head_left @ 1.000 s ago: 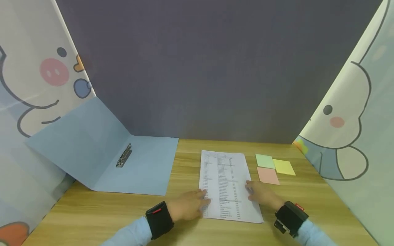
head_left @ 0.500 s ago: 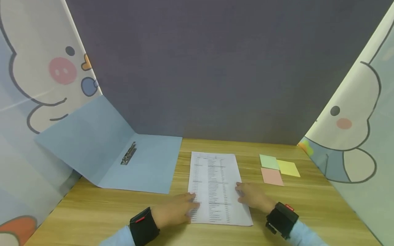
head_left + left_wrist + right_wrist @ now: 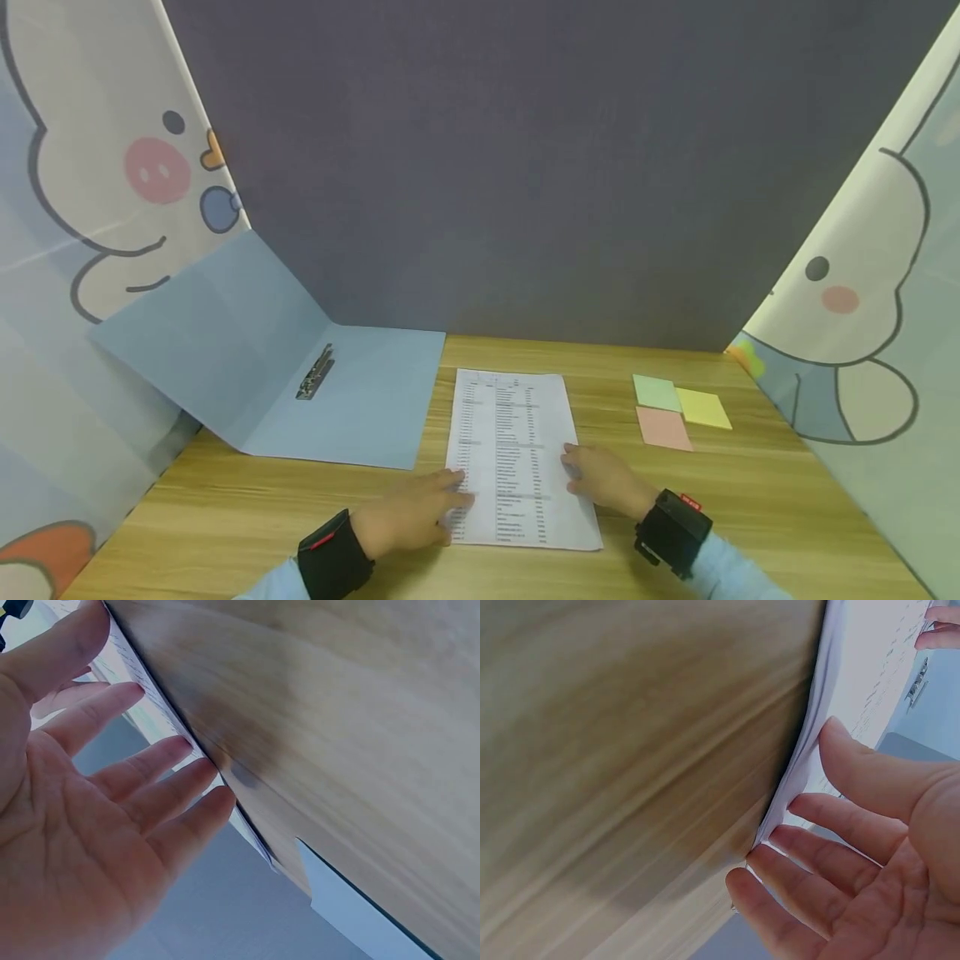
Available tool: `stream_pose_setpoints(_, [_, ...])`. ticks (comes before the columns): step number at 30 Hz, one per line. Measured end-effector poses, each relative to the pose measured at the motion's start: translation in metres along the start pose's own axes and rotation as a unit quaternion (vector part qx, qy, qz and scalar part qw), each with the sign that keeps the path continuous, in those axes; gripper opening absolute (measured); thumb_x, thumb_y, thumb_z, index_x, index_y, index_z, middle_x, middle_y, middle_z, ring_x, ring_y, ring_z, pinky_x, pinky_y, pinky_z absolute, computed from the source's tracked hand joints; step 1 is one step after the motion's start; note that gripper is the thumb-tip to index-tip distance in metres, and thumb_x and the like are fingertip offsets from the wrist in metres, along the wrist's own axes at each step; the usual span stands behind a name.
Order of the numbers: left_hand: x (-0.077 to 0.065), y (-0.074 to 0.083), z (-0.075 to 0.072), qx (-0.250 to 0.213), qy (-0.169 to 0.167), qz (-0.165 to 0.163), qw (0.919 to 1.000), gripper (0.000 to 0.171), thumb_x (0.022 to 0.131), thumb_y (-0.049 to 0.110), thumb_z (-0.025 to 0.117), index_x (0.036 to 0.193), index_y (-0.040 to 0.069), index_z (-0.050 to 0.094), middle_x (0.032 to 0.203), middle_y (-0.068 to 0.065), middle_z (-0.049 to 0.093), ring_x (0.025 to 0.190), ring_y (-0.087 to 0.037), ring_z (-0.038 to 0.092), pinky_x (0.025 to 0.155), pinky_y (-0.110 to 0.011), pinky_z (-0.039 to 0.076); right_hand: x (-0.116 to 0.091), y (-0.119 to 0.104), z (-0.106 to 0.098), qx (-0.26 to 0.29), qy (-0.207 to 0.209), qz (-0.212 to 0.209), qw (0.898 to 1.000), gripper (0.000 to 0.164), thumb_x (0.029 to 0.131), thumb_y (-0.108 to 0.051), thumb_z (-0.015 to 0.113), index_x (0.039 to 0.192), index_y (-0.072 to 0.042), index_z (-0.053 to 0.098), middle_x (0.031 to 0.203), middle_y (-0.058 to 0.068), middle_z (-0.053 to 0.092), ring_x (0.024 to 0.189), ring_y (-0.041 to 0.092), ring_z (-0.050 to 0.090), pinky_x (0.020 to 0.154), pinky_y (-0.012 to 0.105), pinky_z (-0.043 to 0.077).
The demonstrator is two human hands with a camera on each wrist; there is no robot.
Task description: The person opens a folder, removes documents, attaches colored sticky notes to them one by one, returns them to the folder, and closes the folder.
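A thin stack of printed paper sheets (image 3: pixel 517 417) lies on the wooden table in front of me. My left hand (image 3: pixel 405 515) touches its left edge near the bottom, and in the left wrist view the fingers (image 3: pixel 161 791) are extended and spread along that side. At the right edge rests my right hand (image 3: pixel 609 482). The right wrist view shows its thumb and loosely straight fingers (image 3: pixel 832 855) against the edge, where several sheet layers show. Left of the stack, a light blue folder (image 3: pixel 375 400) stands open, with a metal clip (image 3: pixel 315 372) near its fold.
Three sticky note pads lie to the right of the paper: green (image 3: pixel 657 392), yellow (image 3: pixel 703 408) and pink (image 3: pixel 664 428). A dark grey panel (image 3: pixel 525 167) rises at the table's back edge. The raised folder cover (image 3: pixel 217 342) leans toward the cartoon-printed left wall.
Both hands have slid the paper stack to the left across the table, closer to the folder. The folder and sticky notes stay in place, while the head view has shifted slightly.
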State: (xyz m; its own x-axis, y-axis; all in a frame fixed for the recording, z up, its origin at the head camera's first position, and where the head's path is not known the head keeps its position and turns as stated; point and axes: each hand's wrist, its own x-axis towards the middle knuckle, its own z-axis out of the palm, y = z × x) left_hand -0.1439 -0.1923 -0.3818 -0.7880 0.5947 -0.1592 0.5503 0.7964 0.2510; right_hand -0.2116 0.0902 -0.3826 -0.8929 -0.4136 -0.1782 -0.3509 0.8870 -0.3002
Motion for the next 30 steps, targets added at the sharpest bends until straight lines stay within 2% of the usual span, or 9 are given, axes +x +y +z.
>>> stream_pose_setpoints(7, [-0.001, 0.0, -0.002, 0.004, -0.004, -0.005, 1.0, 0.052, 0.078, 0.033, 0.069, 0.127, 0.021, 0.056, 0.138, -0.01, 0.045, 0.127, -0.027, 0.042, 0.101, -0.041, 0.038, 0.002, 0.003, 0.002, -0.006, 0.003, -0.01, 1.0, 0.041, 0.078, -0.015, 0.07, 0.115, 0.0, 0.061, 0.128, 0.018, 0.054, 0.118, 0.038, 0.049, 0.097, 0.051, 0.038])
stream_pose_setpoints(11, [-0.001, 0.001, -0.001, 0.0, 0.002, -0.005, 1.0, 0.05, 0.079, 0.036, 0.067, 0.126, 0.021, 0.056, 0.137, -0.008, 0.046, 0.127, -0.029, 0.042, 0.101, -0.043, 0.038, 0.006, 0.014, 0.0, 0.059, 0.029, -0.015, 0.998, 0.042, 0.081, -0.015, 0.067, 0.118, 0.003, 0.057, 0.125, 0.022, 0.054, 0.116, 0.039, 0.05, 0.096, 0.052, 0.039])
stream_pose_setpoints(14, [0.0, 0.004, -0.002, -0.007, 0.011, 0.001, 0.9999, 0.05, 0.081, 0.035, 0.066, 0.127, 0.019, 0.055, 0.137, -0.008, 0.046, 0.129, -0.03, 0.04, 0.103, -0.044, 0.035, 0.009, 0.036, -0.012, 0.076, 0.069, -0.002, 0.995, 0.04, 0.083, -0.013, 0.065, 0.116, 0.006, 0.057, 0.114, 0.024, 0.059, 0.105, 0.039, 0.057, 0.088, 0.05, 0.045])
stream_pose_setpoints(16, [0.0, 0.006, -0.004, -0.007, 0.015, 0.006, 0.9998, 0.05, 0.082, 0.034, 0.065, 0.127, 0.018, 0.054, 0.137, -0.008, 0.046, 0.13, -0.03, 0.038, 0.105, -0.044, 0.033, 0.011, 0.058, -0.024, 0.057, 0.105, 0.015, 0.993, 0.036, 0.083, -0.011, 0.062, 0.112, 0.01, 0.057, 0.107, 0.027, 0.061, 0.093, 0.037, 0.06, 0.081, 0.05, 0.048])
stream_pose_setpoints(19, [0.002, 0.009, -0.006, -0.004, 0.02, 0.015, 0.9997, 0.049, 0.083, 0.032, 0.064, 0.128, 0.016, 0.054, 0.137, -0.009, 0.047, 0.13, -0.03, 0.037, 0.105, -0.045, 0.032, 0.013, 0.095, -0.04, 0.034, 0.138, 0.072, 0.987, 0.027, 0.08, -0.007, 0.06, 0.096, 0.015, 0.059, 0.088, 0.025, 0.063, 0.071, 0.029, 0.059, 0.067, 0.044, 0.05])
stream_pose_setpoints(21, [0.003, 0.01, -0.007, -0.005, 0.02, 0.018, 0.9996, 0.048, 0.083, 0.032, 0.064, 0.128, 0.016, 0.054, 0.136, -0.009, 0.047, 0.13, -0.031, 0.038, 0.105, -0.045, 0.032, 0.012, 0.118, -0.045, 0.046, 0.135, 0.118, 0.983, 0.019, 0.077, -0.007, 0.057, 0.074, 0.011, 0.057, 0.067, 0.017, 0.058, 0.057, 0.022, 0.05, 0.053, 0.036, 0.046])
stream_pose_setpoints(23, [0.003, 0.011, -0.006, -0.004, 0.021, 0.017, 0.9996, 0.048, 0.083, 0.032, 0.064, 0.127, 0.017, 0.054, 0.136, -0.009, 0.048, 0.13, -0.031, 0.038, 0.105, -0.045, 0.032, 0.009, 0.133, -0.047, 0.055, 0.116, 0.153, 0.98, 0.023, 0.078, -0.012, 0.057, 0.061, 0.001, 0.049, 0.057, 0.008, 0.047, 0.052, 0.018, 0.042, 0.047, 0.031, 0.038])
stream_pose_setpoints(26, [0.002, 0.012, -0.006, -0.002, 0.021, 0.016, 0.9996, 0.048, 0.083, 0.034, 0.064, 0.127, 0.018, 0.055, 0.135, -0.008, 0.048, 0.129, -0.031, 0.039, 0.104, -0.045, 0.033, 0.004, 0.144, -0.048, 0.053, 0.09, 0.177, 0.979, 0.03, 0.08, -0.022, 0.058, 0.06, -0.002, 0.046, 0.058, 0.005, 0.044, 0.054, 0.019, 0.041, 0.047, 0.03, 0.034])
stream_pose_setpoints(30, [0.0, 0.014, -0.006, -0.004, 0.021, 0.015, 0.9997, 0.049, 0.082, 0.034, 0.065, 0.127, 0.018, 0.055, 0.135, -0.008, 0.049, 0.129, -0.031, 0.039, 0.104, -0.045, 0.034, 0.0, 0.141, -0.048, 0.035, 0.082, 0.175, 0.981, 0.036, 0.081, -0.029, 0.059, 0.074, 0.006, 0.054, 0.07, 0.013, 0.054, 0.064, 0.025, 0.049, 0.054, 0.036, 0.041])
